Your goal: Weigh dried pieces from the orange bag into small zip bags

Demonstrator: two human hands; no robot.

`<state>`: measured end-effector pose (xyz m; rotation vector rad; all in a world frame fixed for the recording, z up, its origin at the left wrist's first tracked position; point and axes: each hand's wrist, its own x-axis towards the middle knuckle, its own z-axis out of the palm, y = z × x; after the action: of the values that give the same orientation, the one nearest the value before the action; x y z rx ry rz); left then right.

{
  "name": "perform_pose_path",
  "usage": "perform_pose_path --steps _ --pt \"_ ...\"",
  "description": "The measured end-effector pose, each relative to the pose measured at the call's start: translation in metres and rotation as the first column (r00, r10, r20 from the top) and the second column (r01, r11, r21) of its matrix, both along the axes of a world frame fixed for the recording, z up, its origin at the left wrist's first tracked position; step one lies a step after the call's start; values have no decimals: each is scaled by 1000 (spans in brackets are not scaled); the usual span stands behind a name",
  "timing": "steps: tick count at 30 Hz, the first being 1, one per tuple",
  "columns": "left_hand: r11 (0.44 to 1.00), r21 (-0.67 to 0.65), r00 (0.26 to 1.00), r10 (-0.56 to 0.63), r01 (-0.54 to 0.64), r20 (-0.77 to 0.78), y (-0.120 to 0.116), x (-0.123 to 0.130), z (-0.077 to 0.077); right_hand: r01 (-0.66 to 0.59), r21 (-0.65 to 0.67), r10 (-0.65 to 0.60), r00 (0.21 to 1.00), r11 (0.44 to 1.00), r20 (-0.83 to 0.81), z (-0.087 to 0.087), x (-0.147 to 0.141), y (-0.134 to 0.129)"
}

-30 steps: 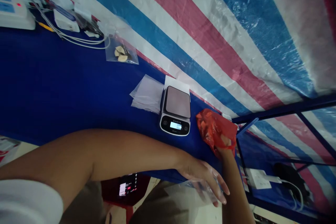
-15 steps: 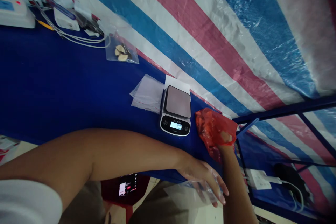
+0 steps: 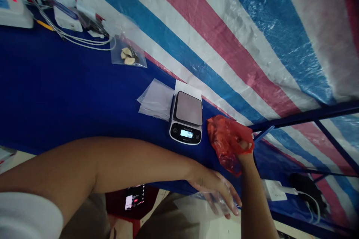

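My left hand (image 3: 213,186) hangs over the front edge of the table, fingers long and slightly bent, holding a clear plastic bag (image 3: 190,207) that droops over my lap. My right hand (image 3: 245,145) is inside a red plastic bag (image 3: 224,134), and its fingers are mostly hidden by the film. Left of the red bag stands a kitchen scale (image 3: 186,119) with its display lit and nothing on its plate. A stack of flat clear bags (image 3: 155,99) lies against the scale's left side.
At the back, a clear bag with pale pieces (image 3: 129,56) lies near a white cable (image 3: 89,44) and tools. A striped tarp (image 3: 196,26) hangs along the rear edge. A phone (image 3: 134,198) rests on a red stool below. A power strip (image 3: 275,190) sits at right.
My right hand has shifted slightly within the red bag, and the bag's lower part has moved a little. The left hand keeps the clear bag in nearly the same place. The view has shifted slightly.
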<state>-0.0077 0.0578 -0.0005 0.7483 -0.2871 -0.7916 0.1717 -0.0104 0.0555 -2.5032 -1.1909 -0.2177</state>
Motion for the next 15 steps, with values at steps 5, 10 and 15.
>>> perform_pose_path --steps 5,10,15 --pt "1000 -2 1000 11 -11 -13 -1 0 0 25 -52 -20 995 998 97 3 1 -9" --pt "1000 5 1000 19 -19 -20 1 -1 2 102 -206 -67 983 973 170 22 1 -16" --pt "996 6 996 87 -87 -7 0 0 -1 204 -307 -196 979 930 58 65 6 -65"
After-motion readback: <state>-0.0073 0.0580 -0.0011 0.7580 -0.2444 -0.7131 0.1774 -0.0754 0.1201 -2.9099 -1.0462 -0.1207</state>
